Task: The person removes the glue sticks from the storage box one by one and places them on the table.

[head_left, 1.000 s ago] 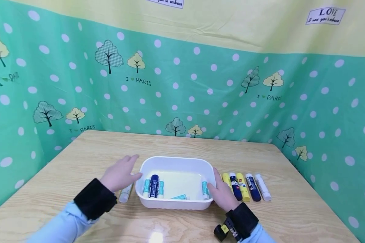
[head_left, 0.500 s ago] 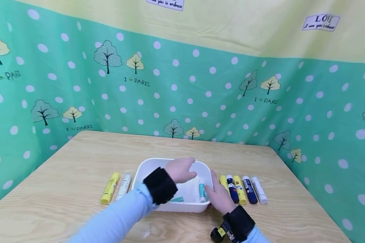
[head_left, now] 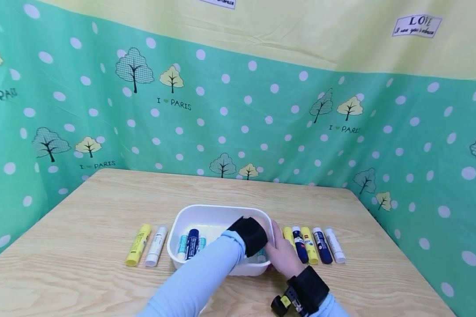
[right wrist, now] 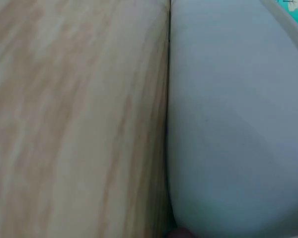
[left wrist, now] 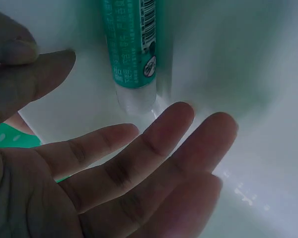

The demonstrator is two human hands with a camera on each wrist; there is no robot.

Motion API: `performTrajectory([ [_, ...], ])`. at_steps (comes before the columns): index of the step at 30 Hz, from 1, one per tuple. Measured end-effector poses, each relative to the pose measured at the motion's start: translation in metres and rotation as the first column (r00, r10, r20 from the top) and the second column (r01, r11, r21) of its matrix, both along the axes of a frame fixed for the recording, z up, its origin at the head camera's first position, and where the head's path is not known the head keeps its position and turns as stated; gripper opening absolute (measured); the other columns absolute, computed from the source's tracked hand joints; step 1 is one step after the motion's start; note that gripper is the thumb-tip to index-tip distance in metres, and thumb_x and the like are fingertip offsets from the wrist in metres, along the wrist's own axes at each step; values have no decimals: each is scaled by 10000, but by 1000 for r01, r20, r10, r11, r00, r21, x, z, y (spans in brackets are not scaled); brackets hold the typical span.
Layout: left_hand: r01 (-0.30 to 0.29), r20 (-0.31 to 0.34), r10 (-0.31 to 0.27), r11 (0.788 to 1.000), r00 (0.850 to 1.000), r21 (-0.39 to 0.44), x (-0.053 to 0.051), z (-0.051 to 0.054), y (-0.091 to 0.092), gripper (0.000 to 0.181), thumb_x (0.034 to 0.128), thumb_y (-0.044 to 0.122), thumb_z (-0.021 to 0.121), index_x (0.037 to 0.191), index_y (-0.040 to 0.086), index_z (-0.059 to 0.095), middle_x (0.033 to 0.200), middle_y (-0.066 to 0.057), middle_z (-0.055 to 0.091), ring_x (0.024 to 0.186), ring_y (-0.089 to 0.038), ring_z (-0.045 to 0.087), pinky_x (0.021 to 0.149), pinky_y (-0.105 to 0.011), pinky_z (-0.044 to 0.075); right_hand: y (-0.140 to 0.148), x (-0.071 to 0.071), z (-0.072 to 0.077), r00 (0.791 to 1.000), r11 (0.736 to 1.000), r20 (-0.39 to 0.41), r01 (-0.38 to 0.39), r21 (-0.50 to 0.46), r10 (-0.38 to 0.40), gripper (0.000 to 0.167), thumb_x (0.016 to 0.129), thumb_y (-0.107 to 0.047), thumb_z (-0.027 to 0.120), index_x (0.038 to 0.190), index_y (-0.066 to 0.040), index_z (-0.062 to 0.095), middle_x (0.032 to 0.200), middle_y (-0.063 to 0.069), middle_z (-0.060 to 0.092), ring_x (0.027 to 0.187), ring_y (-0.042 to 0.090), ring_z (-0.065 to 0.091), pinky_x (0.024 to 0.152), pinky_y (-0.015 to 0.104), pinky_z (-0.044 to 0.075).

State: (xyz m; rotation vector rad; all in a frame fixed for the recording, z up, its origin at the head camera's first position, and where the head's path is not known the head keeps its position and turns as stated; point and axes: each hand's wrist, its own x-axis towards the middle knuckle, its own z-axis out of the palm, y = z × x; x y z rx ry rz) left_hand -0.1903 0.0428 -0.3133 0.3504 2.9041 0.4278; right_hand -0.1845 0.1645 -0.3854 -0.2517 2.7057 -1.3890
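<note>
A white plastic tub [head_left: 218, 210] sits on the table. My right hand [head_left: 284, 256] grips its right rim, thumb inside; just a fingertip [right wrist: 181, 233] shows in the right wrist view. My left hand [head_left: 262, 223] reaches into the tub's right end, mostly hidden by its wristband in the head view. In the left wrist view the left hand [left wrist: 114, 183] has its fingers spread and extended beside a teal glue stick [left wrist: 131, 49], with a gap between them. At the tub's left end lie a navy glue stick [head_left: 192, 243] and two teal ones [head_left: 182, 246], partly covered by the left sleeve.
Left of the tub, a yellow glue stick [head_left: 139, 245] and a white glue stick [head_left: 156, 246] lie side by side on the wooden table [head_left: 63, 246]. To its right is a row of several yellow, navy and white glue sticks [head_left: 310, 245]. A patterned curtain [head_left: 222, 110] hangs behind.
My left hand has moved from the tub's left side across to its right end and down inside. My right hand stays on the right rim.
</note>
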Motion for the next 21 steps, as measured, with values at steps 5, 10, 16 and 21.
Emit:
performTrajectory([
  [5,-56,50,54,998,997,30,-2,-5,5,264,722,301,566,932,148,615,785,-5,558,744,-155,492,779,-276,395,0,-1,1,1000,1000,30,6,-8,-6,650,859,-345,426,1387,-189,80,1181,245,438,553,169,521,470,311,438],
  [10,-47,25,47,998,999,32,-2,-10,7,199,713,251,587,877,143,622,827,3,584,746,-138,493,772,-264,398,1,-2,-1,1000,1000,17,3,-5,-3,645,852,-283,437,1386,-192,86,1178,248,439,546,166,522,459,313,436],
  [16,83,-130,-94,993,987,-89,1,-14,6,134,713,197,563,814,136,626,807,20,590,739,-106,506,764,-237,407,1,-1,-2,1000,1000,-6,10,12,-10,662,852,-392,433,1383,-185,97,1158,253,458,546,157,526,444,306,431],
  [21,132,-298,-175,979,938,-157,5,-20,2,96,715,165,523,714,121,607,749,17,592,690,-98,521,700,-217,416,1,-2,-3,1000,999,-4,25,27,-25,679,844,-433,429,1384,-188,98,1154,256,464,535,156,524,436,302,430],
])
